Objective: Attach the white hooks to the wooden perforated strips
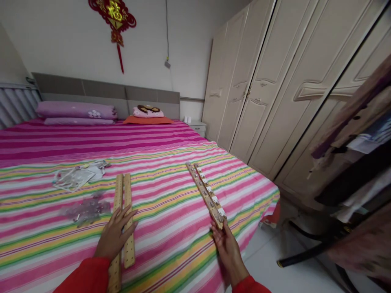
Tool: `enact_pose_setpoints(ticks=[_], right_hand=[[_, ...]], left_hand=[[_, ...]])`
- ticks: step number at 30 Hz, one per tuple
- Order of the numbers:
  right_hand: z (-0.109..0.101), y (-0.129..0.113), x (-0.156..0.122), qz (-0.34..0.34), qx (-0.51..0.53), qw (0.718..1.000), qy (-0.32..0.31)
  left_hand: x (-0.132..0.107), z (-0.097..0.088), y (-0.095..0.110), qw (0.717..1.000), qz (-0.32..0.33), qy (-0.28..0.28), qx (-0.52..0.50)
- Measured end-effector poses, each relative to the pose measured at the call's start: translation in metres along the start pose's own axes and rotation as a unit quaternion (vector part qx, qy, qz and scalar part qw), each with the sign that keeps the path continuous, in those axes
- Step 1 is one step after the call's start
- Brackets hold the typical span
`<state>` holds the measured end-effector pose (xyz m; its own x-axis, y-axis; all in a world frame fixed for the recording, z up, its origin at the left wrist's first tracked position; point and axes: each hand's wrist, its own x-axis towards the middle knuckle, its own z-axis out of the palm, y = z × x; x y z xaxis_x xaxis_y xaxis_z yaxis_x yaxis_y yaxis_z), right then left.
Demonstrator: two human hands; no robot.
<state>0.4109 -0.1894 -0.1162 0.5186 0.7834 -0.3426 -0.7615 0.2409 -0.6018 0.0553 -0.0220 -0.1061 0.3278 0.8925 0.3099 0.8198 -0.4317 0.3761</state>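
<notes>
Wardrobe (262, 101) along R side, nr the bed (100, 140), which has a striped cloth (171, 232) over its near part; the cloth looks soft & a bit creased, so poss. a poor base: pressing hard on one end could tip or skew whatever lies on it. Two long perforated strips (130, 248) lie side by side on the cloth, L of ctr, a narrow gap btwn them. Fitted strips (201, 191), also a pair, lie R of ctr, angled, nearer the bed's R edge; if pulled or twisted by one end only, they could slide apart or swing toward that edge. L hand (116, 230) is across the perforated strips, fingers spread, palm down; a shove sideways might knock them out of line. R hand (227, 248) is narrowed, thumb & fingers on near end of the fitted strips; can't tell if both are gripped equally. Clear packets (75, 179) & a small-parts bag (90, 209) sit L of the perforated strips; bag's blurry, and an elbow or sleeve could scatter loose bits. White pcs (209, 189), smallest, sit in a row on one fitted strip; a bump may dislodge any that aren't fixed, can't tell which.
</notes>
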Motion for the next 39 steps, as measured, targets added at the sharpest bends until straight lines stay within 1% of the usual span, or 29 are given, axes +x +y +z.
enact_pose_setpoints(ticks=[2,4,8,11,13,17,20,23,25,27,30,33,35,37,38,39], right_hand=[[0.001,0.003,-0.002,0.004,0.013,1.000,-0.005],[0.002,0.007,-0.008,0.027,0.030,0.999,-0.019],[0.005,0.017,-0.024,0.122,0.062,0.987,-0.087],[0.010,0.020,-0.033,0.163,0.079,0.975,-0.130],[0.012,0.020,-0.035,0.176,0.080,0.970,-0.146],[0.011,0.021,-0.036,0.195,0.028,0.966,-0.164],[0.011,0.029,-0.037,0.194,-0.017,0.965,-0.177],[0.019,0.039,-0.041,0.190,-0.036,0.963,-0.186],[0.030,0.045,-0.045,0.193,-0.033,0.963,-0.186],[0.046,0.052,-0.050,0.203,-0.025,0.960,-0.192],[0.078,0.064,-0.056,0.230,-0.033,0.943,-0.237],[0.115,0.084,-0.059,0.250,-0.040,0.924,-0.288],[0.139,0.100,-0.060,0.269,-0.052,0.906,-0.323],[0.161,0.114,-0.060,0.278,-0.060,0.892,-0.352],[0.169,0.120,-0.061,0.279,-0.059,0.888,-0.362],[0.175,0.125,-0.061,0.280,-0.058,0.884,-0.369]], left_hand=[[0.000,0.000,0.001,1.000,0.002,0.002,-0.003],[0.000,-0.001,0.002,1.000,0.006,0.002,-0.007],[0.000,-0.002,0.004,1.000,0.001,0.002,-0.018],[-0.001,-0.004,0.007,1.000,0.004,0.001,-0.030],[-0.002,-0.005,0.009,0.999,0.001,0.000,-0.036],[-0.005,-0.008,0.015,0.998,-0.008,0.010,-0.054],[-0.007,-0.010,0.018,0.997,-0.018,0.018,-0.069],[-0.007,-0.011,0.018,0.996,-0.020,0.019,-0.083],[-0.007,-0.011,0.018,0.995,-0.020,0.017,-0.094],[-0.006,-0.012,0.017,0.993,-0.026,0.014,-0.116],[-0.007,-0.012,0.017,0.981,-0.062,0.024,-0.183],[-0.010,-0.013,0.015,0.956,-0.101,0.070,-0.267],[-0.013,-0.018,0.013,0.934,-0.127,0.112,-0.316],[-0.018,-0.028,0.013,0.913,-0.154,0.154,-0.344],[-0.023,-0.034,0.014,0.908,-0.162,0.173,-0.344],[-0.029,-0.040,0.017,0.911,-0.159,0.185,-0.333]])
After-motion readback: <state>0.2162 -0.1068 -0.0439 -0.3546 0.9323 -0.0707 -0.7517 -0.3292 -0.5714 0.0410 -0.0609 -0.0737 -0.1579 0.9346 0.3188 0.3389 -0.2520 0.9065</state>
